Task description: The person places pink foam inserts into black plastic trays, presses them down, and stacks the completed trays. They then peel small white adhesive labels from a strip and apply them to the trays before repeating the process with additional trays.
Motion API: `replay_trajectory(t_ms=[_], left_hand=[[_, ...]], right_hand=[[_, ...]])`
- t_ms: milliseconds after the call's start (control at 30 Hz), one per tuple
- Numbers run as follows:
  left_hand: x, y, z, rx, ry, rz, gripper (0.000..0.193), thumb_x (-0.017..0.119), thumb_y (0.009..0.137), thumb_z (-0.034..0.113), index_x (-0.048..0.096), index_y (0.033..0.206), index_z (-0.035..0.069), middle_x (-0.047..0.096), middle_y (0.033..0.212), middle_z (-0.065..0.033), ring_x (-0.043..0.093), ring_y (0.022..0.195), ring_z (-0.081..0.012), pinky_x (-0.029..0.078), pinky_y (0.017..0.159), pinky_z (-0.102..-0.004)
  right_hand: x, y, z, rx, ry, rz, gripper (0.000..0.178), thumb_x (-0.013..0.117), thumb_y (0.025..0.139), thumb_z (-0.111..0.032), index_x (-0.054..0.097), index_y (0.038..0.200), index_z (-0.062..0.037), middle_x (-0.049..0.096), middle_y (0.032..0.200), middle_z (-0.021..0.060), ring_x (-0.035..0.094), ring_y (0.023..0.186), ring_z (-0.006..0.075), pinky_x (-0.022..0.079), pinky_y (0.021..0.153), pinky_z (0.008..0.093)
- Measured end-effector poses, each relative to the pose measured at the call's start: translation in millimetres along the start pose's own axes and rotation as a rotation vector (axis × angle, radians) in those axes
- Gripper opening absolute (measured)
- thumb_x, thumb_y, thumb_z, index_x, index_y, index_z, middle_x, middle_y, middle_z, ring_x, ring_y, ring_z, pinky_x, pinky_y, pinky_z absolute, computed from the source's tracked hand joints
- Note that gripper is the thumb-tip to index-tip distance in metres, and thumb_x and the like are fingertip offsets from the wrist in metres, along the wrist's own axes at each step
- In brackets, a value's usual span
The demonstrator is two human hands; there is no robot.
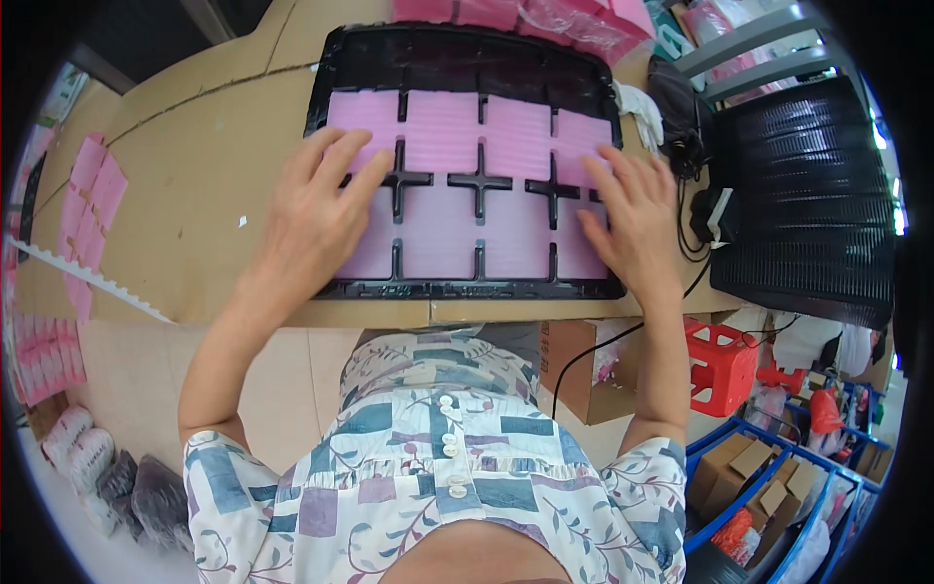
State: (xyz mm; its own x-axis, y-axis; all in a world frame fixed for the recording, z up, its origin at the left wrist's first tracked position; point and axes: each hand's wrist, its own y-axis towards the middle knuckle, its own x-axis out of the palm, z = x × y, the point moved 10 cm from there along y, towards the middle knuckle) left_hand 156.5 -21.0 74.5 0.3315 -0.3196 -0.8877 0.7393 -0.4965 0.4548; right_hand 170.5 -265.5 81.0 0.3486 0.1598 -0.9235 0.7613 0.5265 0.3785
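Observation:
A black plastic tray [472, 289] with raised cross-shaped dividers lies on the cardboard-covered table. A pink foam sheet [448, 238], cut to fit around the dividers, covers the tray's near and middle rows. The far row shows bare black plastic. My left hand [316, 209] is over the tray's left side, fingers apart, the tips at the foam's left edge. On the opposite side, my right hand [632, 214] has its fingers spread over the foam's right edge. Neither hand holds anything. The fingertips hide parts of the foam edges, so firm contact cannot be made out.
Black trays [803, 195] stand stacked at the right, beside black cables [689, 161] and a white cloth [639, 112]. Pink foam in clear plastic [574, 24] lies behind the tray. Another pink cut sheet [92, 204] is at the far left. Below right stands a red stool [718, 365].

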Motion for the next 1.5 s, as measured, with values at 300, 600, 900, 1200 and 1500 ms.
replay_trajectory(t_ms=[300, 600, 900, 1200, 1500], left_hand=[[40, 18, -44, -0.026, -0.079, -0.248, 0.031, 0.067, 0.077, 0.001, 0.063, 0.107, 0.002, 0.062, 0.120, -0.0113, 0.057, 0.114, -0.0309, 0.049, 0.095, -0.0406], [45, 38, -49, 0.017, -0.034, -0.253, 0.020, 0.064, 0.076, -0.003, 0.059, 0.095, 0.001, 0.061, 0.104, -0.0110, 0.058, 0.097, -0.0307, 0.050, 0.084, -0.0418], [41, 63, 15, 0.214, -0.257, -0.097, 0.045, 0.078, 0.070, 0.008, 0.061, 0.111, 0.000, 0.060, 0.110, -0.0157, 0.059, 0.102, -0.0334, 0.051, 0.088, -0.0403], [47, 54, 83, 0.313, -0.497, -0.140, 0.067, 0.079, 0.069, 0.014, 0.053, 0.126, -0.007, 0.055, 0.129, -0.0220, 0.053, 0.124, -0.0378, 0.046, 0.104, -0.0452], [81, 85, 1, 0.091, -0.239, -0.127, 0.066, 0.073, 0.084, 0.027, 0.049, 0.138, 0.000, 0.045, 0.145, -0.0210, 0.039, 0.137, -0.0397, 0.031, 0.115, -0.0493]], right_hand=[[40, 13, 35, -0.098, 0.251, -0.221, 0.039, 0.078, 0.079, -0.022, 0.069, 0.114, -0.0076, 0.067, 0.121, 0.0085, 0.060, 0.115, 0.0275, 0.037, 0.109, 0.0480], [48, 21, 55, -0.078, 0.461, -0.245, 0.023, 0.076, 0.080, -0.015, 0.072, 0.101, -0.0068, 0.069, 0.113, 0.0057, 0.062, 0.111, 0.0253, 0.036, 0.110, 0.0467], [36, 44, 41, -0.198, 0.296, -0.065, 0.008, 0.071, 0.083, -0.010, 0.068, 0.089, -0.0068, 0.067, 0.094, 0.0057, 0.062, 0.093, 0.0273, 0.042, 0.092, 0.0431], [65, 108, 111, 0.228, 0.517, -0.053, 0.018, 0.064, 0.090, -0.018, 0.068, 0.094, -0.0007, 0.068, 0.074, 0.0135, 0.065, 0.068, 0.0282, 0.049, 0.065, 0.0370], [69, 113, 135, 0.284, 0.579, 0.167, 0.017, 0.066, 0.090, -0.018, 0.069, 0.097, -0.0023, 0.070, 0.083, 0.0117, 0.065, 0.074, 0.0255, 0.049, 0.071, 0.0368]])
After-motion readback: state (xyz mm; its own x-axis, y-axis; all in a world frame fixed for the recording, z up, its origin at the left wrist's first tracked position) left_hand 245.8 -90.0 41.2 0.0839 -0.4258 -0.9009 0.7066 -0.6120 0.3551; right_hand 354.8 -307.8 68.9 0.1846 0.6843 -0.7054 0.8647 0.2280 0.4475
